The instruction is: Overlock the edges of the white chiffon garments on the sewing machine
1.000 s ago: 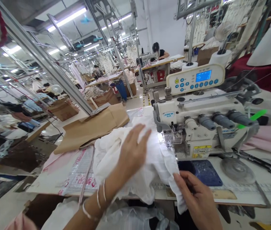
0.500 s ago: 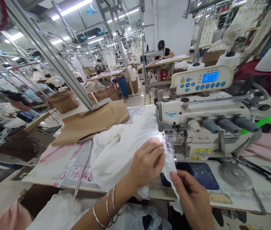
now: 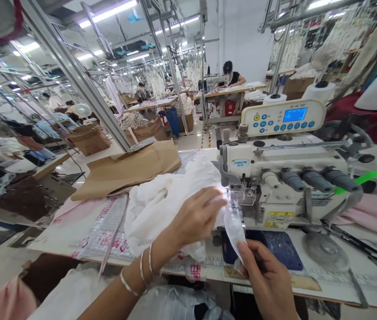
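Note:
A bunched white fabric piece (image 3: 155, 209) lies on the sewing table in front of a white overlock sewing machine (image 3: 285, 178). My left hand (image 3: 197, 215) rests on the fabric with fingers stretched toward the presser foot (image 3: 237, 200), pressing the cloth flat. My right hand (image 3: 265, 275) is below the machine's front and pinches the fabric's trailing edge between thumb and fingers. That edge runs taut up to the needle area.
Brown paper sheets (image 3: 131, 166) lie at the table's back left. A control panel (image 3: 283, 116) with a blue display sits above the machine. Pink fabric (image 3: 375, 213) lies to the right. Another person (image 3: 230, 75) sits at a distant table. Cardboard boxes (image 3: 88, 140) stand on the left.
My left hand slid from the middle of the fabric to the presser foot. The fabric edge was drawn under the foot and my right hand pulled it taut.

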Tool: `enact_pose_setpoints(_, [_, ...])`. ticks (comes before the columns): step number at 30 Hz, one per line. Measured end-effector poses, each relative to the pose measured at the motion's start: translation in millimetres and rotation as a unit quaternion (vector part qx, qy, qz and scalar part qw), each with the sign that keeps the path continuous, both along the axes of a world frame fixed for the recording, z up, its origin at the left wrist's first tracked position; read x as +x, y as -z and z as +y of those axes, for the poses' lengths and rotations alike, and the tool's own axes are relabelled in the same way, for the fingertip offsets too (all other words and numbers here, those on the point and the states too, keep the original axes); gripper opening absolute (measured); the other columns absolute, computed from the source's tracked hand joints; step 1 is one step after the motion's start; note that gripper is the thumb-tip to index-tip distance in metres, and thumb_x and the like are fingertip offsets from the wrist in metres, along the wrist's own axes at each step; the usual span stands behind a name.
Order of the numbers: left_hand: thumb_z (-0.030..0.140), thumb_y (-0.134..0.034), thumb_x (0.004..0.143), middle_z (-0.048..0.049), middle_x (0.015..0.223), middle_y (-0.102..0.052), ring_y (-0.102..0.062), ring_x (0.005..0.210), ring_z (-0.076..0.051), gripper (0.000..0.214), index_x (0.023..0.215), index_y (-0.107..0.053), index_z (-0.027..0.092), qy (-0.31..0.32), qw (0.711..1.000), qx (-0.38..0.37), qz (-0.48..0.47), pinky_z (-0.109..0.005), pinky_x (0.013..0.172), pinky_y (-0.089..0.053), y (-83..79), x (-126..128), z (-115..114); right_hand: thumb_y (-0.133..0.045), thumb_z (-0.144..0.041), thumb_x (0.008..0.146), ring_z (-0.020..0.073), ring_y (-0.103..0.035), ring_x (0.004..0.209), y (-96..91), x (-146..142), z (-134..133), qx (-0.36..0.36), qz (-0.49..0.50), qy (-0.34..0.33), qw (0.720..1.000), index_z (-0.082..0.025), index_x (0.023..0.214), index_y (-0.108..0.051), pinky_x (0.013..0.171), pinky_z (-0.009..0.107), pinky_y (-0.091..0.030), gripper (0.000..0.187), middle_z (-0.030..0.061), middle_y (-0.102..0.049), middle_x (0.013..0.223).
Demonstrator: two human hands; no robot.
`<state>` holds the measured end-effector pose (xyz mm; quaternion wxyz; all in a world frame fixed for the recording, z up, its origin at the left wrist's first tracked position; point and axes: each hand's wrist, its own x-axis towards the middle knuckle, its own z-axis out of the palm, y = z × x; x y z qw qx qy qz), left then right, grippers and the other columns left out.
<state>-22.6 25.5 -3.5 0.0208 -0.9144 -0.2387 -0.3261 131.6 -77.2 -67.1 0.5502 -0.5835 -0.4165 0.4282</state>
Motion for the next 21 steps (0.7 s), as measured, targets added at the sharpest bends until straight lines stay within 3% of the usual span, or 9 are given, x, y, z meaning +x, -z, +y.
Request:
enact_pose_setpoints(2, [0.008, -0.046, 0.091, -0.0129, 0.106, -0.064, -0.057, 0.110, -0.021, 0.019, 0.106, -0.058, 0.010, -0.003, 0.996, 0.074, 0.041, -0.038, 0.092, -0.055, -1.4, 5, -16, -0.062, -0.051, 0.082, 0.0102, -0.045, 0.047, 0.0, 0, 0, 0.008, -0.003, -0.007, 1.000, -0.019, 0.074, -0.066, 0.046, 0.019, -0.036, 0.034, -0.0045, -0.049, 0.050])
enact_pose_setpoints(4, [0.009, -0.043, 0.093, -0.0119, 0.100, -0.065, -0.059, 0.106, -0.021, 0.018, 0.103, -0.059, 0.009, -0.004, 0.993, 0.098, 0.064, -0.037, 0.090, -0.055, 0.5, 10, -31, -0.060, -0.051, 0.083, 0.0101, -0.044, 0.047, 0.5, 0, -1, 0.012, -0.006, -0.008, 1.000, -0.019, 0.070, -0.063, 0.046, 0.019, -0.036, 0.034, -0.0047, -0.047, 0.050])
enact_pose_setpoints(7, [0.004, -0.041, 0.091, -0.0119, 0.097, -0.066, -0.060, 0.106, -0.022, 0.021, 0.100, -0.060, 0.006, -0.028, 0.996, 0.068, 0.045, -0.036, 0.093, -0.055, 6.6, 12, -40, -0.059, -0.050, 0.084, 0.0103, -0.044, 0.046, 0.6, 1, -3, 0.009, -0.016, -0.005, 1.000, -0.020, 0.066, -0.060, 0.047, 0.020, -0.037, 0.036, -0.0049, -0.046, 0.049])
enact_pose_setpoints(11, [0.002, -0.038, 0.091, -0.0122, 0.105, -0.065, -0.056, 0.115, -0.022, 0.027, 0.107, -0.059, 0.007, -0.021, 0.999, 0.029, 0.024, -0.039, 0.096, -0.054, 10.7, 7, -30, -0.056, -0.052, 0.085, 0.0102, -0.044, 0.047, -1.2, 0, -4, 0.002, -0.009, -0.013, 1.000, -0.020, 0.060, -0.055, 0.045, 0.019, -0.036, 0.041, -0.0039, -0.046, 0.051])
enact_pose_setpoints(14, [0.001, -0.037, 0.091, -0.0128, 0.107, -0.065, -0.055, 0.116, -0.022, 0.027, 0.107, -0.059, 0.007, -0.018, 0.999, 0.030, 0.024, -0.038, 0.098, -0.053, 9.0, 5, -26, -0.058, -0.053, 0.083, 0.0099, -0.045, 0.046, -0.4, 0, -2, -0.001, 0.002, -0.007, 1.000, -0.019, 0.070, -0.061, 0.044, 0.018, -0.037, 0.037, -0.0041, -0.050, 0.051])
enact_pose_setpoints(17, [0.005, -0.041, 0.090, -0.0134, 0.108, -0.065, -0.055, 0.116, -0.024, 0.026, 0.109, -0.059, 0.005, -0.021, 0.999, 0.038, 0.020, -0.039, 0.099, -0.052, 8.7, 10, -36, -0.058, -0.051, 0.084, 0.0102, -0.047, 0.046, 6.2, -1, -3, 0.017, 0.007, -0.016, 1.000, -0.019, 0.076, -0.063, 0.044, 0.018, -0.039, 0.034, -0.0039, -0.052, 0.051])
enact_pose_setpoints(21, [0.022, -0.052, 0.090, -0.0124, 0.112, -0.065, -0.057, 0.115, -0.028, 0.027, 0.112, -0.060, 0.008, -0.084, 0.996, 0.018, 0.001, -0.046, 0.101, -0.050, 15.1, 24, -58, -0.054, -0.055, 0.086, 0.0106, -0.044, 0.043, 26.0, -9, -13, 0.037, -0.035, -0.038, 0.998, -0.018, 0.070, -0.064, 0.040, 0.019, -0.037, 0.041, -0.0028, -0.051, 0.047])
